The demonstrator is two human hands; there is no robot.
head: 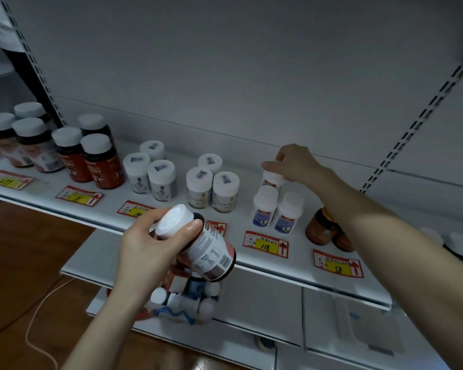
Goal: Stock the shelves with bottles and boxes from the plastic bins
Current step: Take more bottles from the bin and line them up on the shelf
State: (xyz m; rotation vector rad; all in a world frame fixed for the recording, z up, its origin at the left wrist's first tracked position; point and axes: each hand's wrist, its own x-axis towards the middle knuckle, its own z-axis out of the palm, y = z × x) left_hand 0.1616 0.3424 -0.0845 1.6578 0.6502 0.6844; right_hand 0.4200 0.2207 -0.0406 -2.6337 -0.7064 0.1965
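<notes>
Where the tag (265, 244) reads "118", dark bottles (96, 166) say "Fe".

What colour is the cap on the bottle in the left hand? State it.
White, seen in the head view: the cap tops the dark bottle held tilted in the left hand.

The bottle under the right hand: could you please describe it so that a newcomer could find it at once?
Start at the white shelf with red and yellow price tags along its front. Right of centre stand three small white bottles with blue labels, above the tag marked 118. The bottle is the rear one of the three, the only one that the right hand touches at the cap.
</notes>
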